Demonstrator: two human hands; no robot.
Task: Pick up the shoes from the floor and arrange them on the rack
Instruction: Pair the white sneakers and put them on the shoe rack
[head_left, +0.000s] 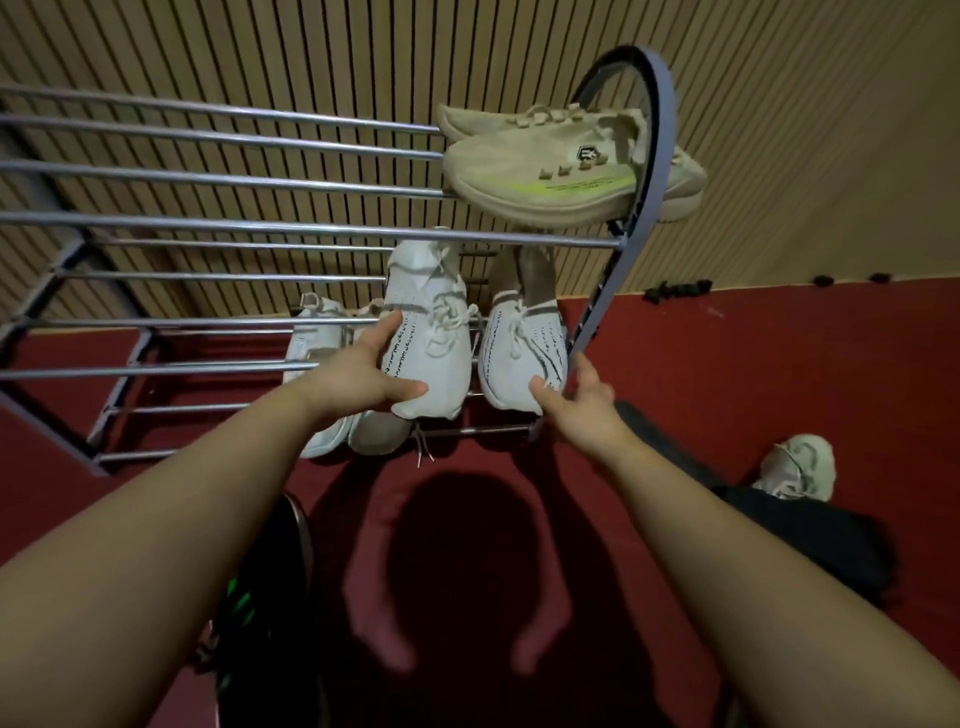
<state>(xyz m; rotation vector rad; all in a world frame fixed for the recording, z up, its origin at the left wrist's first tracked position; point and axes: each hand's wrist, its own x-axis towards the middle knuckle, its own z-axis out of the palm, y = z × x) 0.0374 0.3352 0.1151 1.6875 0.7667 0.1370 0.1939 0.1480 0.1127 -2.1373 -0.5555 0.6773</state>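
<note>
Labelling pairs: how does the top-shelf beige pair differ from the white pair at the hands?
Look: beige pair has a neon yellow stripe; white pair has black dotted lines. Pose: beige pair lies sideways along the bars; white pair points toes at the person. Contact: beige pair untouched; left hand grips, right hand touches the white pair. Both: laced sneakers on the rack.

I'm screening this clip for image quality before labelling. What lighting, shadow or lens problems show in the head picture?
Head view: the wide lens bows the rack bars into curves; head view: the person's shadow darkens the red floor in front of the rack; head view: the white shoe that the left hand grips looks slightly soft but evenly lit, without glare.
</note>
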